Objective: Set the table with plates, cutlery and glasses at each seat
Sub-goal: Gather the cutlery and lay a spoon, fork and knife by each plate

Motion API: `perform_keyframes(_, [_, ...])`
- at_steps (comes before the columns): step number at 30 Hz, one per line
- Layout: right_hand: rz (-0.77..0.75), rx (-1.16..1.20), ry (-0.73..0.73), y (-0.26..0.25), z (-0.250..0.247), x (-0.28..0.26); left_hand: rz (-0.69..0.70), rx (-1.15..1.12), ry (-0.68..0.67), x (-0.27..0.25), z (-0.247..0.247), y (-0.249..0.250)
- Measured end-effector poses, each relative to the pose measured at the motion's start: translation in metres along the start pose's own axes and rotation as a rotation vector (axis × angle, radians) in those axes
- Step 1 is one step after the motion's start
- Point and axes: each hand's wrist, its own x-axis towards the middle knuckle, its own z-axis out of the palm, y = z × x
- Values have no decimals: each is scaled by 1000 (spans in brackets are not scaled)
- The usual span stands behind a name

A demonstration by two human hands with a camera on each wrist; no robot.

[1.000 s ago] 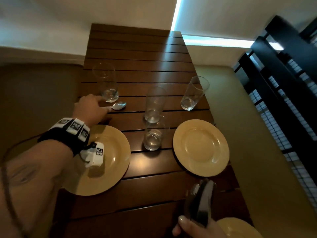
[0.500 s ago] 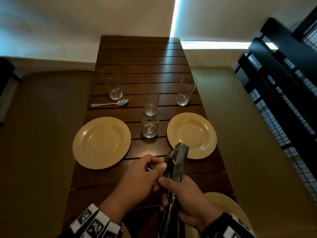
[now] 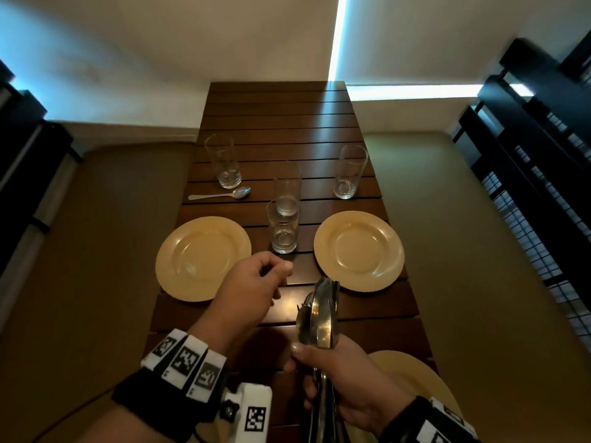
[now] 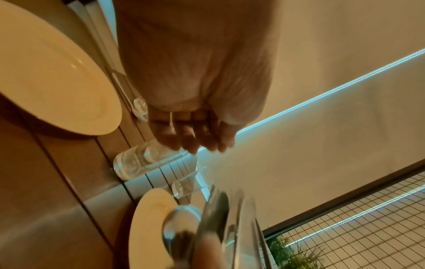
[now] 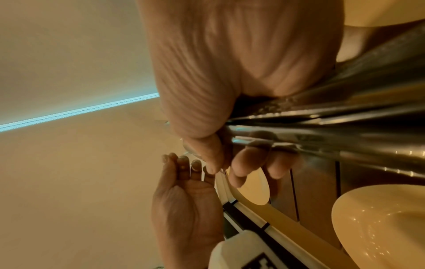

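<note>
My right hand (image 3: pixel 323 369) grips a bundle of steel cutlery (image 3: pixel 319 311) by the handles, heads pointing away over the near middle of the dark slatted table (image 3: pixel 278 123). My left hand (image 3: pixel 275 279) hovers just left of the bundle, fingers loosely bent, holding nothing; the right wrist view shows this left hand (image 5: pixel 184 191) with an empty palm. Two yellow plates sit left (image 3: pixel 203 258) and right (image 3: pixel 358 251). A spoon (image 3: pixel 220 195) lies beyond the left plate, near a tall glass (image 3: pixel 224 164). Another glass (image 3: pixel 350 172) stands beyond the right plate, and two glasses (image 3: pixel 284 230) stand in the centre.
A third yellow plate (image 3: pixel 412 372) lies at the table's near right corner, partly under my right wrist. Dark slatted furniture (image 3: pixel 527 155) stands at the right and a dark unit (image 3: pixel 19 155) at the left. Bare table slats run on beyond the glasses to the wall.
One second ago my left hand was at the spoon by the far left glass. It then came back to the cutlery bundle and has now drawn away from it, empty.
</note>
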Motion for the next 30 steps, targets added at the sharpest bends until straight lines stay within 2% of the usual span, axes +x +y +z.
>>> perform_keyframes(4, [-22, 36, 4, -1, -7, -5, -52, 109, -284, -11, 2, 5])
perform_keyframes(6, [-37, 56, 4, -2, -8, -6, -52, 113, -319, -18, 8, 2])
perform_keyframes(11, [-50, 61, -5, -4, -8, -8, 14, 156, -216, -20, 17, -3])
perform_keyframes(15, [-39, 36, -23, -1, -5, -7, -6, 8, 80, 1, 7, -1])
perform_keyframes(16, [-43, 17, -27, 0, -5, -8, -15, -24, 113, 6, 3, 1])
perform_keyframes(19, [-25, -1, 0, 1, -3, -7, -88, -143, 58, 5, 2, -1])
perform_keyframes(22, [-3, 17, 4, 0, -2, -7, -222, -391, -30, -3, 8, -11])
perform_keyframes(24, [-2, 25, -2, -1, -1, -8, -260, -502, -58, -3, 7, -15])
perform_keyframes(30, [-46, 71, 54, -2, 2, -4, -208, -421, -141, 1, 2, -15])
